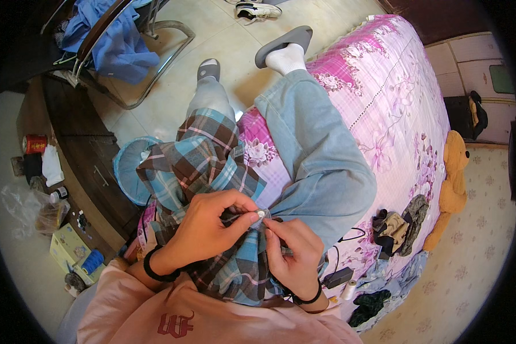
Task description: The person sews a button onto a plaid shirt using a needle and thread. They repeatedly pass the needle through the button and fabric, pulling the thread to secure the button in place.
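A brown, blue and white plaid cloth garment (206,167) lies bunched over my lap. My left hand (215,223) pinches a small pale button (261,213) against the cloth between thumb and forefinger. Just right of the button, the thumb and forefinger of my right hand (294,249) are close together at the garment; a thin line seems to run there, too fine to tell whether it is thread or a needle. Folds of the garment hang below both hands.
On the left, a wooden desk holds a blue thread spool (93,261), a yellow box (69,245) and loose buttons (82,220). A blue wastebasket (127,172) stands beside it. At right, the flowered bed (395,112) bears clothes, a white thread spool (349,290) and a black adapter (339,277).
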{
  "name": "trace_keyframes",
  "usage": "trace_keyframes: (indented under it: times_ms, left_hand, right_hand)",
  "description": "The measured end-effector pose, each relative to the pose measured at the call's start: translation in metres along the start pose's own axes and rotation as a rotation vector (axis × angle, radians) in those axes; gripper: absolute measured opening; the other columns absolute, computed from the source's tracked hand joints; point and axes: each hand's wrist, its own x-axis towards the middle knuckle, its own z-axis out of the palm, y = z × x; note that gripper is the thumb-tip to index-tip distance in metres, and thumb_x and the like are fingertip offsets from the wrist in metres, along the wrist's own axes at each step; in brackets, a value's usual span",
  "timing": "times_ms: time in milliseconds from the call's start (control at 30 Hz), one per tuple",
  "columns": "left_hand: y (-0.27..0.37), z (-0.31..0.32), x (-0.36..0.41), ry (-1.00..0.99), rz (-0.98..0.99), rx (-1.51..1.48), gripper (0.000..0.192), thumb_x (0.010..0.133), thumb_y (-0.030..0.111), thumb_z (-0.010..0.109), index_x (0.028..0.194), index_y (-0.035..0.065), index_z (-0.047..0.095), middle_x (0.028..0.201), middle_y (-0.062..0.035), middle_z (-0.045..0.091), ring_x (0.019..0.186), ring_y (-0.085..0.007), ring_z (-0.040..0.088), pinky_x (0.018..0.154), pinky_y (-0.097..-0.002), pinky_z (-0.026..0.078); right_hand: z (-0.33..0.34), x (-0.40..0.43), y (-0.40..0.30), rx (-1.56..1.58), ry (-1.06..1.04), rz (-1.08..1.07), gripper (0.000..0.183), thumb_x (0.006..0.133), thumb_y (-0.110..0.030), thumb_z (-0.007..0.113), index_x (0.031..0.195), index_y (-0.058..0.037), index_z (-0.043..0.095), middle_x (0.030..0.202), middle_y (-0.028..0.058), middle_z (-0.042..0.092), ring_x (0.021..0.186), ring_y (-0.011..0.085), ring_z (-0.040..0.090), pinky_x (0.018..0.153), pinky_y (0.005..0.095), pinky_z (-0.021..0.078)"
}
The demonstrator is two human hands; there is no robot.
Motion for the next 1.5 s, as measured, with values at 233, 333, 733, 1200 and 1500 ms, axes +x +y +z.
trace_keyframes:
  times_ms: [233, 333, 733, 1200, 1500]
  left_hand:
    - [0.002, 0.001, 0.000, 0.028, 0.065, 0.044, 0.015, 0.089, 0.004, 0.083, 0.099, -0.0021, 0.074, 0.091, -0.0130, 0.078, 0.083, -0.0244, 0.078, 0.076, -0.0336, 0.060]
    - [0.002, 0.001, 0.000, 0.029, 0.077, 0.063, 0.015, 0.088, 0.003, 0.084, 0.098, -0.0009, 0.074, 0.091, -0.0128, 0.078, 0.084, -0.0262, 0.078, 0.076, -0.0345, 0.060]
    - [-0.001, 0.007, -0.003, 0.130, 0.537, 0.376, 0.026, 0.075, -0.003, 0.084, 0.096, 0.0035, 0.071, 0.094, -0.0074, 0.073, 0.081, -0.0274, 0.067, 0.073, -0.0388, 0.054]
    - [0.015, -0.003, -0.007, 0.093, 0.892, 0.569, 0.033, 0.075, 0.011, 0.072, 0.103, -0.0067, 0.073, 0.101, -0.0142, 0.071, 0.080, -0.0247, 0.064, 0.072, -0.0370, 0.053]
    - [0.014, -0.004, -0.009, 0.070, 0.923, 0.567, 0.033, 0.076, 0.012, 0.071, 0.103, -0.0070, 0.074, 0.102, -0.0147, 0.072, 0.080, -0.0240, 0.065, 0.071, -0.0364, 0.053]
  right_hand:
    - [0.001, 0.000, 0.001, 0.006, -0.014, -0.009, 0.023, 0.086, 0.006, 0.077, 0.109, 0.0027, 0.078, 0.086, 0.0150, 0.072, 0.073, 0.0311, 0.071, 0.065, 0.0375, 0.0555]
    - [0.001, 0.001, 0.001, 0.011, -0.021, -0.003, 0.023, 0.086, 0.006, 0.076, 0.109, 0.0028, 0.077, 0.086, 0.0151, 0.072, 0.072, 0.0312, 0.070, 0.065, 0.0376, 0.0555]
    - [-0.005, 0.000, -0.010, 0.090, -0.039, 0.134, 0.017, 0.087, 0.006, 0.075, 0.102, 0.0001, 0.080, 0.069, 0.0067, 0.061, 0.051, 0.0117, 0.053, 0.048, 0.0275, 0.0366]
    - [-0.009, -0.002, -0.013, 0.048, 0.023, -0.041, 0.011, 0.083, 0.007, 0.075, 0.092, 0.0022, 0.075, 0.068, 0.0104, 0.062, 0.053, 0.0227, 0.057, 0.050, 0.0311, 0.0397]
    - [-0.008, 0.000, -0.011, 0.040, 0.044, -0.101, 0.012, 0.081, 0.009, 0.076, 0.092, 0.0025, 0.075, 0.068, 0.0108, 0.061, 0.055, 0.0238, 0.058, 0.052, 0.0313, 0.0419]
